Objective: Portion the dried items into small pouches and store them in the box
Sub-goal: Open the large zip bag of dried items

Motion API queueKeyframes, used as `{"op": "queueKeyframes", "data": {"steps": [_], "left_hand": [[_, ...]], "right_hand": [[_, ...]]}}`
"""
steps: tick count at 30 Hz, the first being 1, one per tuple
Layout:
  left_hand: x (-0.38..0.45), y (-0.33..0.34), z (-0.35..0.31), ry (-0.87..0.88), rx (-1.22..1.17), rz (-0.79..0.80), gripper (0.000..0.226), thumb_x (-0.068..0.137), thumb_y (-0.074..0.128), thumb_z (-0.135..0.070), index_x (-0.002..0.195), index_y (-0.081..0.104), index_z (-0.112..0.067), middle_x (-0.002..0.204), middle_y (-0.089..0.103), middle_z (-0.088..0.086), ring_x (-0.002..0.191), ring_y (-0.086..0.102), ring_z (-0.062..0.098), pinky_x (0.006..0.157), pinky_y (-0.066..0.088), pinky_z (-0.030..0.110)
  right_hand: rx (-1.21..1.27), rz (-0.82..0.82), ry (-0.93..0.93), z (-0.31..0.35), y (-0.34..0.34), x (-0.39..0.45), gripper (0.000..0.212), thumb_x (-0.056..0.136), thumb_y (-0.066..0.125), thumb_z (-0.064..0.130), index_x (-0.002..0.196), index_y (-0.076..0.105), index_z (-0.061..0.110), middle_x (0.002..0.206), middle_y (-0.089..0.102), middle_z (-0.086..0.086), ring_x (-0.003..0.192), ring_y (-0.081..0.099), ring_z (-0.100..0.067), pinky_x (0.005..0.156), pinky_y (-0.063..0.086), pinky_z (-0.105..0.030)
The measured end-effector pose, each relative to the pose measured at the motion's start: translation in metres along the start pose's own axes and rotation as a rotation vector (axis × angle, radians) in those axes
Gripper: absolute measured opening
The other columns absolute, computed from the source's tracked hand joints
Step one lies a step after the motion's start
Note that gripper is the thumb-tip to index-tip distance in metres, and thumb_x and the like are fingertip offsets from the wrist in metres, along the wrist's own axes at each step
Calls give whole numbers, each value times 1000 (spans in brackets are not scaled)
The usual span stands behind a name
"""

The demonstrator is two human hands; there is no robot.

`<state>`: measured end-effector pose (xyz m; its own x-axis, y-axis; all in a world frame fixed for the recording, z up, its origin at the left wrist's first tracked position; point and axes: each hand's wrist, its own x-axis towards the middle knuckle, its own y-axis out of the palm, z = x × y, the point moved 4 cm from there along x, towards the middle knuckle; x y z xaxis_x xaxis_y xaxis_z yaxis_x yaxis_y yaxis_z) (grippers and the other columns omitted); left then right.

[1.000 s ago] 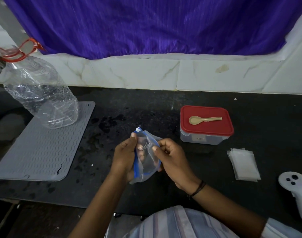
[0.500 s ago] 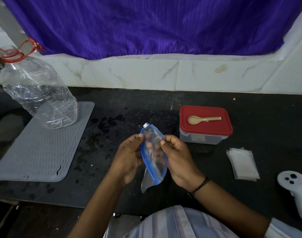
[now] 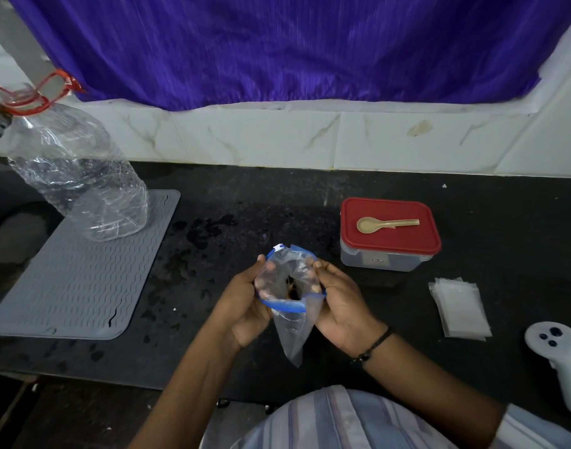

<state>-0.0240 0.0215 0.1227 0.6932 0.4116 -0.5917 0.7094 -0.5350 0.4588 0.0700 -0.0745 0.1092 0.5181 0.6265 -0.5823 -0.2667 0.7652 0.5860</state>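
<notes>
left hand (image 3: pixel 245 306) | right hand (image 3: pixel 341 306) | each grip pinching zip bag (image 3: pixel 290 306) rim (mouth open)

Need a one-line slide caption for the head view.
Both hands, left hand and right hand, spread open a blue-rimmed zip bag beside the red-lidded box.

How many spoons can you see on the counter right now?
1. The small tan plastic spoon lies flat on the red lid of the clear plastic storage box. Any inside the box would be hidden.

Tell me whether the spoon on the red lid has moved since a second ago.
No. The spoon lies across the red lid of the box as before, bowl left and handle right; any small shift in frame matches the box's, so it is camera motion.
</notes>
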Motion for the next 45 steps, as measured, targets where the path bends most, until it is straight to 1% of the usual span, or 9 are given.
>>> {"op": "queueKeyframes", "data": {"steps": [7, 11, 16, 24, 28, 35, 41, 43, 45], "left_hand": [[-1, -5, 8, -127, -176, 81, 60, 95, 49, -48, 120, 69, 2, 124, 66, 24, 107, 66, 35, 104, 44, 45], [1, -9, 4, -27, -107, 123, 36, 82, 55, -30, 94, 77, -4, 95, 64, 12, 79, 59, 22, 75, 45, 34], [-3, -5, -2, 79, 77, 214, 25, 85, 64, -25, 100, 72, -8, 91, 61, 12, 74, 60, 20, 63, 56, 33], [-2, -2, 1, -29, -320, 133, 27, 97, 54, -25, 90, 72, -5, 73, 66, 2, 62, 64, 11, 58, 58, 25], [10, -14, 15, -140, -522, 111, 46, 85, 74, -26, 127, 64, -9, 95, 49, -1, 85, 48, 8, 100, 40, 15], [-1, -5, 22, 12, -66, 181, 33, 82, 72, -25, 107, 70, -3, 102, 66, 18, 90, 65, 27, 84, 54, 41], [11, -26, 15, 512, 980, -349, 20, 93, 68, -23, 82, 59, -8, 74, 65, 10, 62, 56, 12, 57, 47, 32], [14, -30, 20, 616, 1016, -470, 24, 94, 64, -18, 73, 55, -10, 65, 59, 4, 58, 51, 10, 57, 45, 37], [16, -26, 28, 521, 637, -392, 25, 98, 56, -15, 76, 62, -6, 68, 64, 9, 61, 59, 17, 59, 52, 43]], "right_hand": [[185, 69, 84, 4, -1, 1, 17, 100, 47, 6, 90, 61, 6, 67, 58, -5, 56, 60, -12, 55, 56, -24], [-69, 31, 13, 5, -5, 1, 13, 98, 48, 2, 98, 60, 5, 75, 62, -9, 67, 61, -16, 62, 55, -27], [-453, -20, -260, 13, -7, -6, 18, 100, 44, 6, 111, 53, 16, 90, 59, -18, 80, 53, -28, 70, 51, -38], [-198, -7, -154, 9, -12, 0, 21, 98, 52, 6, 118, 56, 10, 110, 67, -17, 94, 64, -27, 86, 53, -40], [137, 46, -26, 11, -13, 5, 19, 94, 52, -4, 105, 58, 10, 89, 67, -12, 75, 65, -18, 79, 55, -34], [163, 66, 198, 2, -9, 3, 20, 75, 59, 1, 92, 58, 13, 92, 67, -20, 80, 65, -30, 74, 54, -47], [-130, 47, 254, -2, -18, -1, 17, 90, 50, 4, 81, 63, 11, 77, 66, -14, 66, 66, -24, 70, 59, -41], [-359, 76, 106, 4, -18, -5, 18, 93, 59, 22, 78, 65, 13, 76, 65, -6, 63, 65, -13, 65, 56, -32], [-893, 105, -229, 12, -19, -7, 21, 87, 69, 36, 92, 60, 17, 86, 62, 3, 70, 62, -3, 62, 51, -21]]}}
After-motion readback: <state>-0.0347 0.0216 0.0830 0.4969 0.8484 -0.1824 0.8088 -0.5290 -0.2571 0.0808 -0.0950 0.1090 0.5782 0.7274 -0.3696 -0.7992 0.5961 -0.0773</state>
